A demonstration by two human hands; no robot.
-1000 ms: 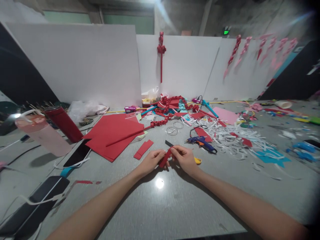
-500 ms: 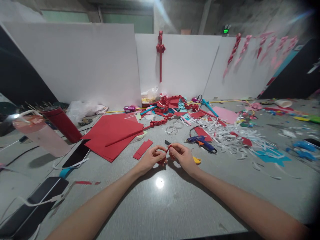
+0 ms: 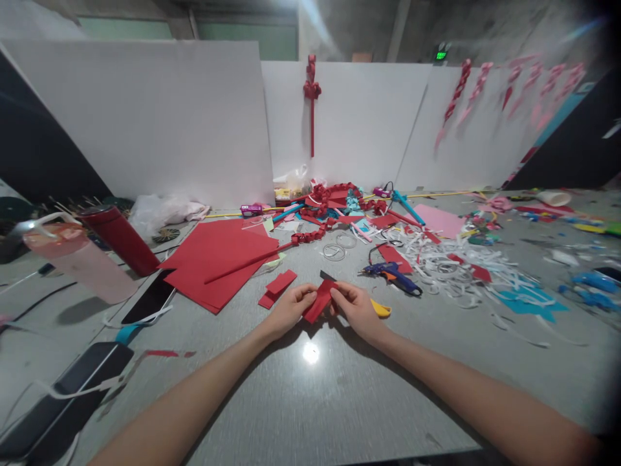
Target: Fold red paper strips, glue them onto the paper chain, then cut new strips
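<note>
A small red paper piece is held between both hands at the middle of the table, its flat face turned toward me. My left hand pinches its left edge. My right hand grips the right edge between thumb and fingers. Just behind the hands lies a dark blade-like strip, and a yellow handle shows beside my right hand. To the left, more red paper strips lie overlapped. The fingers behind the held paper are partly hidden.
Large red sheets and a pink bottle are on the left. A blue glue gun lies to the right, near white paper scraps. White boards stand behind, one bearing a red paper decoration.
The red paper in my hands has turned from a thin edge to a broad flat face. One loose strip at the left has shifted on its pile.
</note>
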